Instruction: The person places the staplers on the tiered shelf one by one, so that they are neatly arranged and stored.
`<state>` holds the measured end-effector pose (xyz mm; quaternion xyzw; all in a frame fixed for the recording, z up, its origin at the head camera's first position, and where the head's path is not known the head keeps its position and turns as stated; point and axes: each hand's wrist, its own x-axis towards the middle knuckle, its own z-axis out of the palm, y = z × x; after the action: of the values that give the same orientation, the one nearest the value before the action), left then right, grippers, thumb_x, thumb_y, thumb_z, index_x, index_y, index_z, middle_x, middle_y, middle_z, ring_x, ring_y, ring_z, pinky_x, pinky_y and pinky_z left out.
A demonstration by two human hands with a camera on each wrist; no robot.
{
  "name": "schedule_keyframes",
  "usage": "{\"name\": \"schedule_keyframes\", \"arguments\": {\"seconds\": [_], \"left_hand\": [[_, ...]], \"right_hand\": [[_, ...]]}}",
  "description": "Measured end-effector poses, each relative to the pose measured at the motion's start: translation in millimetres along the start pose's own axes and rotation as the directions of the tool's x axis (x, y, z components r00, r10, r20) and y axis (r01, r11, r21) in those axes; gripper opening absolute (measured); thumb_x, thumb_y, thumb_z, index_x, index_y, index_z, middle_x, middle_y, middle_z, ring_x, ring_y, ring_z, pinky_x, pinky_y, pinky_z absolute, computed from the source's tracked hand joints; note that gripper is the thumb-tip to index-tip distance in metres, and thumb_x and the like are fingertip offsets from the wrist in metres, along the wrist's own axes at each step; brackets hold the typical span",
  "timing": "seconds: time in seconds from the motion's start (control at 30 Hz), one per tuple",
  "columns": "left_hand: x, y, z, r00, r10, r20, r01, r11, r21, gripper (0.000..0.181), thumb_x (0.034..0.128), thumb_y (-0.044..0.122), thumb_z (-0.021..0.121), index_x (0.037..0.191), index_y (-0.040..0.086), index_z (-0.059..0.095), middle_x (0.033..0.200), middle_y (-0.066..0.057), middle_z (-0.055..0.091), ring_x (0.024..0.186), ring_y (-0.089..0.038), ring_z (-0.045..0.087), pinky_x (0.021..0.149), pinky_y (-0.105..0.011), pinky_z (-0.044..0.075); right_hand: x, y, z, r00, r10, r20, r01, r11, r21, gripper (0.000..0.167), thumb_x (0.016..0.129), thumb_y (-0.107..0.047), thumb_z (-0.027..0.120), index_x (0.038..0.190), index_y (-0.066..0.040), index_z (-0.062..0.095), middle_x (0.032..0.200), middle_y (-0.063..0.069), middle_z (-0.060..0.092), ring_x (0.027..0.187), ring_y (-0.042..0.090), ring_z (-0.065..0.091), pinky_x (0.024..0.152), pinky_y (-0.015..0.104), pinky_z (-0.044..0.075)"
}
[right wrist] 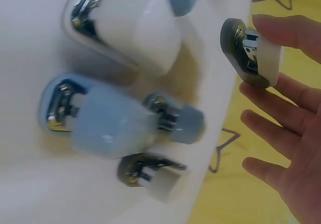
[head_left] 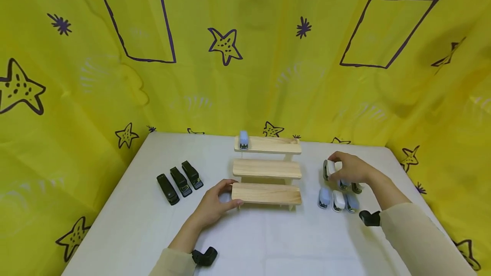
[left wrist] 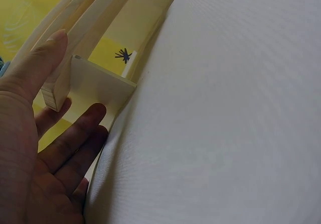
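My left hand (head_left: 215, 205) grips the left end of the lowest step of a three-tier wooden display stand (head_left: 266, 193), the thumb at its front edge and the index finger at the back. In the left wrist view the other fingers of that hand (left wrist: 55, 163) reach below the board. A small white stapler with a dark grey base (right wrist: 251, 53) is pinched between the thumb and fingers of my right hand (head_left: 354, 168), above the table at the right. One light blue mini stapler (head_left: 244, 139) stands at the left of the top tier.
Near the right hand stand several mini staplers, among them a blue one (head_left: 324, 198) and a white one (head_left: 339, 201). Three black staplers (head_left: 181, 181) lie in a slanted row left of the stand. A yellow patterned curtain (head_left: 253, 88) hangs around the white table (head_left: 126, 225).
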<state>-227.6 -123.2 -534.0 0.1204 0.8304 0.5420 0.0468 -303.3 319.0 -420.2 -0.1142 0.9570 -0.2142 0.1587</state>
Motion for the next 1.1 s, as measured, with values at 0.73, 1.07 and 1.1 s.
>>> {"name": "schedule_keyframes", "arguments": {"seconds": [0.73, 1.07, 1.1], "left_hand": [[5.3, 0.1, -3.5, 1.0, -0.001, -0.015, 0.001, 1.0, 0.009, 0.054, 0.082, 0.04, 0.088, 0.13, 0.033, 0.063, 0.119, 0.006, 0.074, 0.123, -0.02, 0.062, 0.112, -0.056, 0.037], [1.2, 1.3, 0.2, 1.0, -0.009, -0.002, 0.009, 1.0, -0.016, 0.054, 0.082, 0.038, 0.088, 0.129, 0.03, 0.064, 0.119, 0.005, 0.074, 0.126, -0.023, 0.06, 0.114, -0.057, 0.034], [1.7, 1.9, 0.8, 1.0, -0.007, -0.001, 0.007, 1.0, -0.021, 0.054, 0.0819, 0.038, 0.088, 0.129, 0.03, 0.064, 0.119, 0.005, 0.075, 0.127, -0.023, 0.06, 0.114, -0.057, 0.034]], "right_hand": [[-3.3, -93, -52, 0.984, -0.139, -0.109, 0.143, 0.989, 0.029, 0.071, 0.09, -0.031, 0.08, 0.146, -0.003, 0.046, 0.15, 0.026, 0.05, 0.141, 0.047, 0.044, 0.11, 0.066, 0.04], [8.9, -123, -46, 0.972, -0.204, -0.117, 0.212, 0.975, 0.063, 0.07, 0.091, -0.027, 0.079, 0.148, -0.002, 0.046, 0.149, 0.024, 0.052, 0.141, 0.044, 0.046, 0.11, 0.063, 0.042], [10.6, -126, -45, 0.971, -0.206, -0.117, 0.215, 0.974, 0.066, 0.07, 0.091, -0.026, 0.079, 0.148, -0.002, 0.046, 0.149, 0.024, 0.052, 0.141, 0.044, 0.046, 0.111, 0.062, 0.042]]}}
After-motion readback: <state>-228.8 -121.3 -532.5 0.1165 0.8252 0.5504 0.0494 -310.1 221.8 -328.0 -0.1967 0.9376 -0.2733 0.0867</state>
